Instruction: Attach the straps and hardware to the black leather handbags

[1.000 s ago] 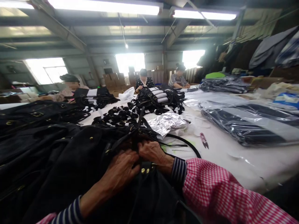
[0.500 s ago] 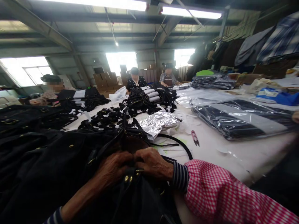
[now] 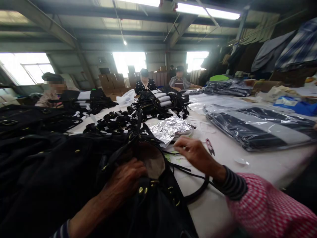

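Observation:
A black bag (image 3: 158, 205) with brass fittings lies before me, its mouth spread to show a brown lining (image 3: 155, 163). My left hand (image 3: 130, 173) is closed on the edge of this mouth, its fingertips partly hidden inside. Off to the right, my right hand (image 3: 192, 150) is raised over the table, fingers loosely bent and apart, with nothing visible in them. Just behind it lies a crinkled silver foil packet (image 3: 170, 128). Pink thread snips (image 3: 210, 146) rest beside that hand. The bag's black strap (image 3: 198, 191) curves below my right wrist.
More black bags (image 3: 49, 158) are heaped at left. Behind the foil are black straps (image 3: 116, 120) with white wrapping and a stack of bundled bags (image 3: 160, 99). Plastic-wrapped black goods (image 3: 260, 127) cover the table's right side. Several people sit across the table.
My right hand has left the bag's mouth and moved up and right toward the foil packet. My left hand has stayed at the mouth, which now shows more lining.

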`<state>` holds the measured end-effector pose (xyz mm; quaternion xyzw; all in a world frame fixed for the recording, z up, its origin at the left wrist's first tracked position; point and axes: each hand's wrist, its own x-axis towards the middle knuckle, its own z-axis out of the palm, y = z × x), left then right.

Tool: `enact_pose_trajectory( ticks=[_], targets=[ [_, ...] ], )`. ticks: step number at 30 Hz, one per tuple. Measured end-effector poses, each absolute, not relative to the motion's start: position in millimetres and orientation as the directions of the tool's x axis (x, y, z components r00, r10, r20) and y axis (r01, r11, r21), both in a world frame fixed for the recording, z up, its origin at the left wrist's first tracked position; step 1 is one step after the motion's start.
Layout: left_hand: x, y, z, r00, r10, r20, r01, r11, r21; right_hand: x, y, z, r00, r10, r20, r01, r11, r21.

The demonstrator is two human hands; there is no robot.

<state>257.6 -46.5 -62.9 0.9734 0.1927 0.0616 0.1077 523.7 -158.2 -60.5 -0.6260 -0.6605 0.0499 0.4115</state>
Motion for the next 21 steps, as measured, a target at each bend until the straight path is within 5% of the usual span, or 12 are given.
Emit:
enact_pose_trajectory(
  ticks=[4, 7, 12, 17, 21],
  targets=[
    [251, -48, -59, 0.938, 0.326, 0.114, 0.304, -0.936, 0.174, 600, -165, -73, 0.363, 0.898, 0.25, 0.903, -0.272, -0.333],
    [250, -45, -62, 0.941, 0.327, 0.09, 0.31, -0.936, 0.167, 627, -166, -89, 0.331, 0.942, 0.062, 0.902, -0.296, -0.315],
    [251, -43, -68, 0.916, 0.398, 0.052, 0.392, -0.915, 0.095, 629, -160, -90, 0.311, 0.95, -0.012, 0.87, -0.29, -0.398],
    [246, -50, -47, 0.913, 0.407, 0.005, 0.407, -0.912, -0.039, 639, -167, -90, 0.332, 0.943, 0.028, 0.836, -0.281, -0.472],
    [242, -51, -36, 0.937, 0.347, -0.041, 0.339, -0.932, -0.13, 643, -183, -94, 0.448, 0.846, 0.289, 0.839, -0.286, -0.464]
  ],
)
